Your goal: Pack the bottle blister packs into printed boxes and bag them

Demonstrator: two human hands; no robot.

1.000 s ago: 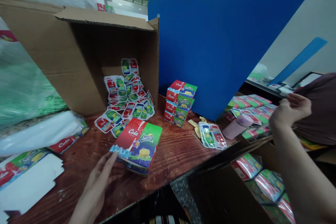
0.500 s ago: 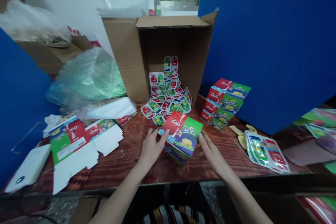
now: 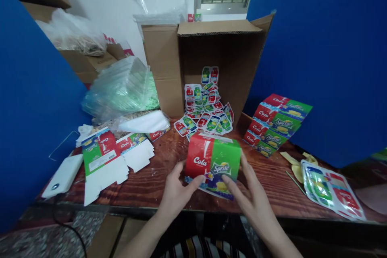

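Note:
Between my hands is a red and green carton [image 3: 213, 160] printed "Cola" and "Sprite", its printed face tilted toward me above the wooden table. My left hand [image 3: 179, 187] grips its left side, thumb on the front. My right hand [image 3: 249, 185] holds the right side, thumb pressed on the front near the lower edge. Behind it, die-cut can-shaped cards [image 3: 208, 120] spill in a heap from a cardboard box [image 3: 161, 70] lying open toward me. A stack of similar cartons [image 3: 273, 125] leans at the right.
Flat unfolded cartons [image 3: 102, 169] and a white power bank-like device [image 3: 63, 175] lie on the left of the table [image 3: 145, 191]. Shiny printed pouches [image 3: 332, 189] lie at the right. Blue partitions [image 3: 317, 56] flank both sides. Clear plastic trays [image 3: 121, 84] are heaped at back left.
The carton has been tipped so its front face turns up toward me and a top edge shows. Both hands have closed onto its sides, thumbs on the front. The camera view has shifted left.

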